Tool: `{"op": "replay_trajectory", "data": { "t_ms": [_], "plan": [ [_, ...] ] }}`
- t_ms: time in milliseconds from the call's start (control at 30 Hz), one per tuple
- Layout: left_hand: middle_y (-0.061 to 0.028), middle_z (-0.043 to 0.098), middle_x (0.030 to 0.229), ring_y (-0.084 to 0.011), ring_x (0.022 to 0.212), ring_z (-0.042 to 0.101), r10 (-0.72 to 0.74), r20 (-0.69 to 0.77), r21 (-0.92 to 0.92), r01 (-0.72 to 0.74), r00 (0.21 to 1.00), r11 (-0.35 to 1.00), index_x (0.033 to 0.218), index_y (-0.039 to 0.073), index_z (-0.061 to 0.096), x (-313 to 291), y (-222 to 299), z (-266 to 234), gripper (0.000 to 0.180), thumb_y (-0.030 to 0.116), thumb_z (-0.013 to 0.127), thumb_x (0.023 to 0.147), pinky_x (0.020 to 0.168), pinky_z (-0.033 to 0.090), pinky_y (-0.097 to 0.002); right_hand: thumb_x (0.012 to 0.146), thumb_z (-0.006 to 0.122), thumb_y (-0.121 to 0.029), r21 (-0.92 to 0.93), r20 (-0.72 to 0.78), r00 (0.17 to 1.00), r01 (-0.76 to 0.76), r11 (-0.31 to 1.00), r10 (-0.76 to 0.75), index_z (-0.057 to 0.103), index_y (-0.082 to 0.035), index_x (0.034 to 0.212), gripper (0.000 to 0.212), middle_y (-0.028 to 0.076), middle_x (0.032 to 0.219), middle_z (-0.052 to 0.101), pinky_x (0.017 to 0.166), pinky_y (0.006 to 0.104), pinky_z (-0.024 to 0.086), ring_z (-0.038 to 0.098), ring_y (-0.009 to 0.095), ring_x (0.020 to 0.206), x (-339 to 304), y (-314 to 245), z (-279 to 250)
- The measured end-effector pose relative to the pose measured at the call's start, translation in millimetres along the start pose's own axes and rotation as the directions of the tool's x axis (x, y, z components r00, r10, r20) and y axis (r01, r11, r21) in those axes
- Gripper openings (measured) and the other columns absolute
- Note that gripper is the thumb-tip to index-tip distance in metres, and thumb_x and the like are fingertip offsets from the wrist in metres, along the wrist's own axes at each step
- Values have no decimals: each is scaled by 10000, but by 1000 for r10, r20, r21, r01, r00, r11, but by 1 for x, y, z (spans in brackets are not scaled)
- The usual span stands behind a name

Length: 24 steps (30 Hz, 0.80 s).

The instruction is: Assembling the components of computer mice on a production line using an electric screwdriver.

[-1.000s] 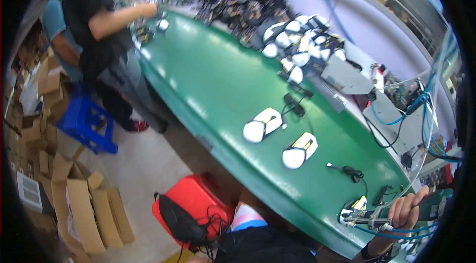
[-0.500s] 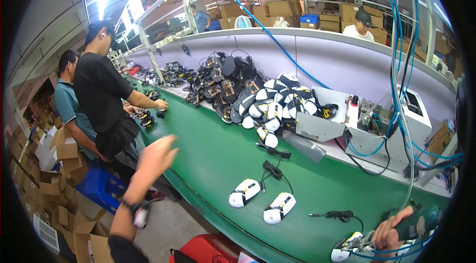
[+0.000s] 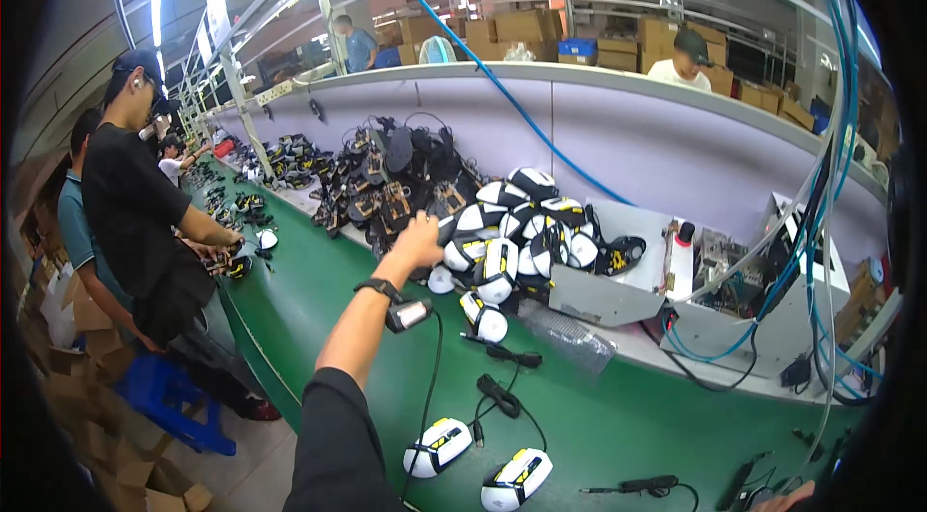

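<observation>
My left hand (image 3: pixel 415 244) is stretched out over the far side of the bench, its fingers apart and bent at the left edge of a pile of white and black computer mouse shells (image 3: pixel 497 266). A dark grey mouse part (image 3: pixel 447 230) lies right at its fingertips; I see no firm grip on it. Only a sliver of my right hand (image 3: pixel 787 498) shows at the lower right edge, its fingers hidden. Two white mice with yellow and black tops, a left one (image 3: pixel 437 447) and a right one (image 3: pixel 518 481), lie on the green bench with their cables (image 3: pixel 497 394) bundled.
Dark mouse bases (image 3: pixel 372 174) are heaped behind my left hand. A grey metal machine (image 3: pixel 715 271) with a red-capped bottle (image 3: pixel 684 247) stands at the right, blue hoses (image 3: pixel 835 126) hanging there. Co-workers (image 3: pixel 145 193) stand along the green bench (image 3: pixel 319 319) at the left.
My left hand has moved from the bench's near edge across to the mouse pile. My right hand, earlier at a green tool over a mouse, has dropped almost out of view. The view has shifted.
</observation>
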<state>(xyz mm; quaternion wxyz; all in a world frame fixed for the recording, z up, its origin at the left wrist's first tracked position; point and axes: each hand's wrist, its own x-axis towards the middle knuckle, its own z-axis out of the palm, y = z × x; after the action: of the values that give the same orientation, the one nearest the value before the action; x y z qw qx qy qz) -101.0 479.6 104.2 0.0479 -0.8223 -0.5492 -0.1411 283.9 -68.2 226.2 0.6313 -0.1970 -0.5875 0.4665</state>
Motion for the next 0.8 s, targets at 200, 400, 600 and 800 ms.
{"op": "replay_trajectory", "data": {
  "t_ms": [200, 400, 600, 800],
  "plan": [
    [-140, 599, 904, -237, 758, 648, -313, -285, -885, -124, 906, 448, 1030, -11, 513, 43, 19, -82, 288, 143, 572, 794, 579, 555, -353, 844, 681, -44, -41, -194, 981, -5, 999, -3, 451, 20, 1116, 362, 22, 533, 507, 401, 278, 380, 449, 157, 400, -6, -10, 10],
    [-132, 580, 1009, -259, 862, 663, -135, -335, -928, -351, 933, -124, 1089, -1, 457, -22, 119, -187, 253, 45, 520, 848, 793, 595, -424, 878, 694, -153, -86, -151, 987, 47, 995, -59, 362, -19, 1126, 436, 33, 545, 493, 399, 292, 431, 454, 148, 387, -70, -3, -27],
    [-189, 604, 1145, -275, 974, 651, 142, -97, -970, -61, 985, -236, 1245, -27, 441, -158, 248, -206, 446, 153, 604, 870, 854, 570, -416, 923, 630, -137, -202, -346, 916, 138, 970, -202, 319, -64, 1009, 331, 5, 543, 420, 373, 253, 426, 397, 100, 377, -71, -9, -23],
    [-140, 576, 1192, -236, 1061, 600, 263, 364, -827, 440, 893, -349, 1303, -19, 432, -362, 345, -90, 560, 135, 682, 825, 927, 500, -377, 882, 627, -121, -377, -582, 795, -80, 923, -169, 454, -24, 1048, 259, -2, 646, 475, 479, 227, 436, 445, 56, 458, -27, -42, 21]
  ]
}}
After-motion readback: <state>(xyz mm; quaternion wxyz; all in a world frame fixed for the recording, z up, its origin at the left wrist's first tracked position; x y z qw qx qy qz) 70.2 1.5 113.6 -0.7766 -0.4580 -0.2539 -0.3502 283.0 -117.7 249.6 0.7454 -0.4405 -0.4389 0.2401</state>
